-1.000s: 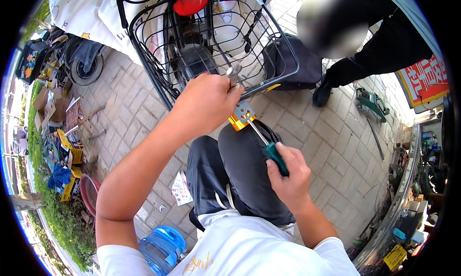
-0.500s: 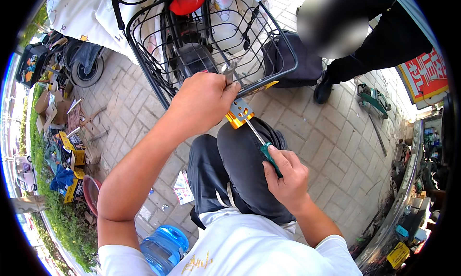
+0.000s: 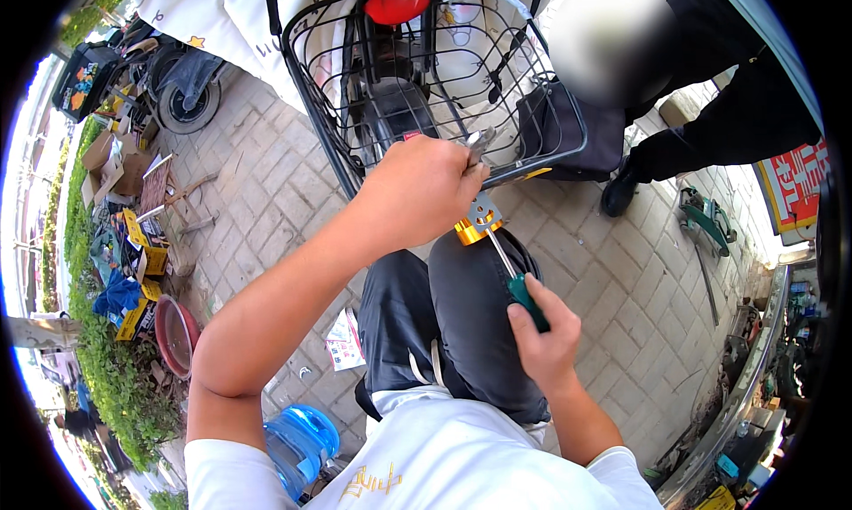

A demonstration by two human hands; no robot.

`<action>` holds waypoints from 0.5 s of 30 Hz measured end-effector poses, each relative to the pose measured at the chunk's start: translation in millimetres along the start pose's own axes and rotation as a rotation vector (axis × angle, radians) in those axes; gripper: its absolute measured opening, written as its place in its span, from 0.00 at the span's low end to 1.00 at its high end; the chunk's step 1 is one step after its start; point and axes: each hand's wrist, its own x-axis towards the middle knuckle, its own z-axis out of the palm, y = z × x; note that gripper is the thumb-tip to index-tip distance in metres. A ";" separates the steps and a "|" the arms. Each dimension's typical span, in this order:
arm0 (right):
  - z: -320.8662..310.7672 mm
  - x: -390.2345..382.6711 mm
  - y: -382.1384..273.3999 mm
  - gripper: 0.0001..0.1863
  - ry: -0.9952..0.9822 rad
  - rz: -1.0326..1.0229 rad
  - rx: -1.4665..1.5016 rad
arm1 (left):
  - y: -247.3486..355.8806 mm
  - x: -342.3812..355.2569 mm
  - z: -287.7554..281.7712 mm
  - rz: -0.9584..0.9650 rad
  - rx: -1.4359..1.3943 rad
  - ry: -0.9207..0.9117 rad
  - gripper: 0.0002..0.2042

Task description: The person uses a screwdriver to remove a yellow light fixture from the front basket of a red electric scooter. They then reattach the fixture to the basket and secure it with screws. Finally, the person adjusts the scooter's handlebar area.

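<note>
Screwdriver [image 3: 529,303] set to a gold-and-grey metal part [image 3: 477,228] near the knee [image 3: 457,275]

At the centre of the frame, the left hand [image 3: 424,192] is curled tight around a metal tool [image 3: 480,144], whose head pokes out above the thumb; whether those fingers also grip the part, just below them, I cannot tell. Right of and below centre, the right hand [image 3: 552,334] is wrapped about the screwdriver's green handle, the shaft slanting up and left to the part. A black wire basket [image 3: 311,109] fills the top centre
</note>
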 end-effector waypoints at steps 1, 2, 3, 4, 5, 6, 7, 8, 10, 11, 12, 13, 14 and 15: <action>-4.6 -0.2 0.1 0.21 -0.019 0.033 0.077 | 1.9 0.2 -0.1 0.013 0.007 0.001 0.16; -9.7 -0.1 -0.1 0.22 -0.037 0.065 0.153 | 4.0 0.2 0.2 0.026 0.013 0.001 0.17; -17.5 5.0 -0.2 0.24 -0.172 0.207 0.434 | 6.3 -0.1 1.0 0.006 0.017 -0.005 0.17; -17.5 5.1 -1.1 0.24 -0.167 0.212 0.427 | 8.4 1.2 -0.4 -0.004 0.024 -0.012 0.17; -17.8 5.2 -2.5 0.24 -0.163 0.216 0.418 | 10.2 3.0 -1.2 -0.014 0.030 -0.018 0.18; -18.2 5.7 -4.4 0.24 -0.158 0.222 0.407 | 9.9 5.6 -0.5 -0.007 0.022 -0.011 0.18; -10.1 4.0 -6.4 0.23 -0.033 0.125 0.124 | 4.6 5.1 -0.2 -0.013 0.018 -0.001 0.18; -4.7 3.0 -7.3 0.23 0.015 -0.248 -0.342 | -1.4 3.8 -0.5 -0.022 0.011 0.013 0.19; 12.9 2.2 -3.7 0.23 0.071 -1.028 -1.246 | -9.1 1.4 -3.1 -0.015 0.010 -0.009 0.19; 17.5 0.7 -2.7 0.24 0.084 -0.999 -1.364 | -8.1 0.2 -4.9 -0.034 0.022 -0.037 0.17; 14.1 -0.7 1.9 0.24 0.064 -0.980 -1.446 | -13.1 -1.5 -0.7 0.068 0.008 -0.006 0.11; 6.1 5.9 6.1 0.25 0.058 -1.051 -1.399 | -18.7 -1.2 4.8 0.237 0.131 0.024 0.06; -14.2 4.4 12.8 0.25 -0.036 -0.564 -0.862 | -8.0 3.3 10.2 0.172 0.118 0.020 0.05; -32.2 4.6 20.8 0.26 0.076 -0.184 -0.248 | -4.5 2.7 17.9 0.122 0.032 0.013 0.05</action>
